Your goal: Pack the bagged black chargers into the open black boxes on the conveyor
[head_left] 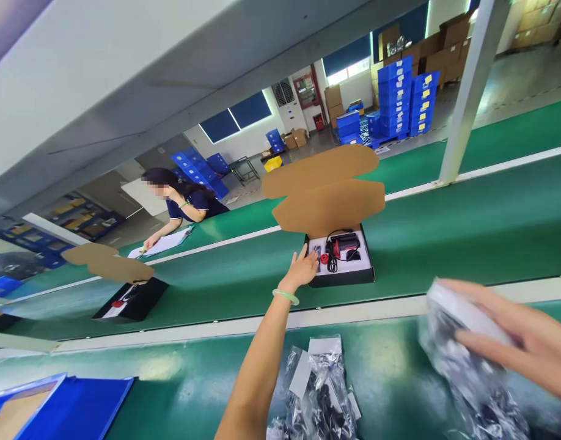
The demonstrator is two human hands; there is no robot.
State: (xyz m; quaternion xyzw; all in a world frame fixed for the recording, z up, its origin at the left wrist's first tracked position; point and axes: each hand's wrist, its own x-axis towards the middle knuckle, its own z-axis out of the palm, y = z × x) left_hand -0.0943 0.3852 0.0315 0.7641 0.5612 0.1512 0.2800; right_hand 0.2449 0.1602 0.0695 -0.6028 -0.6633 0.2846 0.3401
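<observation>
- The black box sits on the green belt, in front of the person, and its long side runs from left to right.
- Its brown lid stands up at the back and tips away from the person.
- Inside is a white tray with a black and red tool, a black cord and a small red round part.
- The left hand is open, with its fingers reaching over the left end of the box.
- The right hand grips a shiny clear bag above the near table, well apart from the box.
- The bag is long and slants, with its top to the left and its bottom down to the right.
- It has a white top and dark things inside.
- The right hand and bag are blurry, so I can't tell what the dark things are.
- The left fingers hide some of the tray.
- More clear bags lie near the left arm, cut off at the bottom.
</observation>
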